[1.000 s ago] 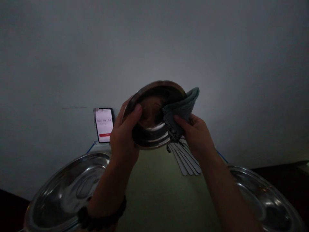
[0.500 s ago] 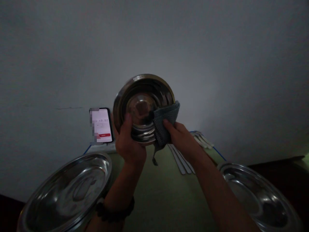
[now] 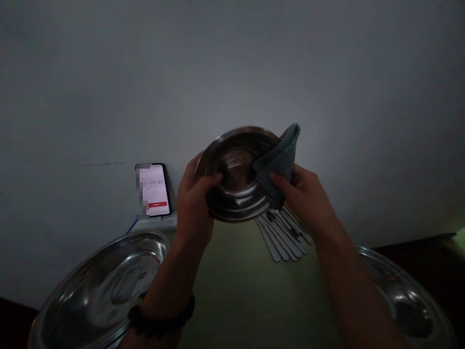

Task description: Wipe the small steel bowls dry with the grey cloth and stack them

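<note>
A small steel bowl [image 3: 234, 177] is held up in front of me, tilted so its inside faces me. My left hand [image 3: 194, 203] grips its left rim, thumb inside the bowl. My right hand [image 3: 308, 198] pinches a grey-blue cloth [image 3: 278, 162] against the bowl's right rim, with part of the cloth standing up above the rim. A dark beaded band sits on my left wrist.
Large steel basins stand at the lower left [image 3: 103, 291] and lower right [image 3: 403, 295] on a pale green table [image 3: 240, 295]. Several pale flat utensils [image 3: 281, 235] lie fanned behind the bowl. A lit phone [image 3: 154, 189] leans against the grey wall.
The bowl has tipped from nearly upright to a flatter tilt and moved slightly right and down. The cloth has slid from the lower right rim up to the upper right rim.
</note>
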